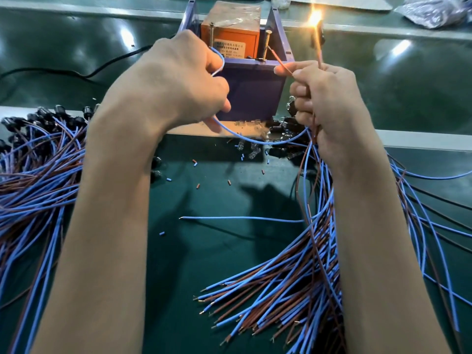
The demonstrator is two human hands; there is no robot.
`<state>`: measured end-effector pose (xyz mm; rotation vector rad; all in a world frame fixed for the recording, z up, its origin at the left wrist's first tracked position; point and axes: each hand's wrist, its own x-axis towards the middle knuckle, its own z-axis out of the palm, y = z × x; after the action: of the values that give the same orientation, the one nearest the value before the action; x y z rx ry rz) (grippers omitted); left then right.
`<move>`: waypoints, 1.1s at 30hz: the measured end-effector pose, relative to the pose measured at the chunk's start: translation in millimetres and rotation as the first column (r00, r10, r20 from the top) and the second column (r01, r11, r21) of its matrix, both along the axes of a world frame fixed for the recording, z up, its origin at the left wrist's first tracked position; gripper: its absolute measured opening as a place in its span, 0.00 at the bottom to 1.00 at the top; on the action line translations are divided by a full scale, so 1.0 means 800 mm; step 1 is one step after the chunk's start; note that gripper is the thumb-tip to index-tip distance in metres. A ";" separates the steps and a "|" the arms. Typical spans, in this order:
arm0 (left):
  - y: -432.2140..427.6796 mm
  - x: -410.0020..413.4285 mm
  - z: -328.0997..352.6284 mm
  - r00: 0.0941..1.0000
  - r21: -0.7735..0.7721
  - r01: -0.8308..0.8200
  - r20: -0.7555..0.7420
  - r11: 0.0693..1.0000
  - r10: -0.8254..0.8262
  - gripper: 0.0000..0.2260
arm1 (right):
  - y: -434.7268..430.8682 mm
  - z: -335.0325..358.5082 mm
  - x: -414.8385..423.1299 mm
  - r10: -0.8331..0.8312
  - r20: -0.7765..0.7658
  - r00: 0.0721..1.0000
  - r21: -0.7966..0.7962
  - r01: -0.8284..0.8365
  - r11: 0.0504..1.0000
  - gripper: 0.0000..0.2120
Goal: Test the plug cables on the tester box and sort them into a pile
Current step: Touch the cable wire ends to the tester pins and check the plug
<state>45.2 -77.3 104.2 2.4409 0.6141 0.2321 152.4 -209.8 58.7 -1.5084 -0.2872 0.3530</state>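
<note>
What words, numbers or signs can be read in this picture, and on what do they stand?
White label on the orange block in the purple tester box: several printed lines, too small and blurred to read.
No text shows on the blue wire in the left hand or the brown wire in the right hand.

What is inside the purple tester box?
An orange block with a printed label, and two upright screws before it. The purple tester box front wall hides everything lower; the left hand, holding a blue wire, covers its left corner.
</note>
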 end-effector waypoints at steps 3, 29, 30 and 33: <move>-0.001 -0.001 -0.001 1.000 0.002 -0.003 -0.003 1.000 0.003 0.12 | 0.000 0.000 0.000 0.001 0.002 1.000 -0.002 -0.001 1.000 0.13; 0.005 0.002 0.003 0.986 0.122 -0.129 0.125 0.984 0.113 0.23 | 0.002 0.015 -0.005 0.011 0.102 0.995 -0.387 0.029 0.922 0.23; 0.006 0.002 0.002 0.981 0.169 -0.156 0.144 0.973 0.132 0.24 | 0.002 0.015 -0.005 0.007 0.104 0.995 -0.368 0.032 0.929 0.24; 0.006 -0.002 0.004 0.978 0.262 -0.121 0.197 0.957 0.070 0.25 | 0.003 0.016 -0.008 -0.007 0.077 0.997 -0.224 0.025 0.974 0.23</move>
<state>43.4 -72.3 107.8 2.6130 0.6536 0.6156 146.4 -207.7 71.7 -1.7492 -0.3022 0.3243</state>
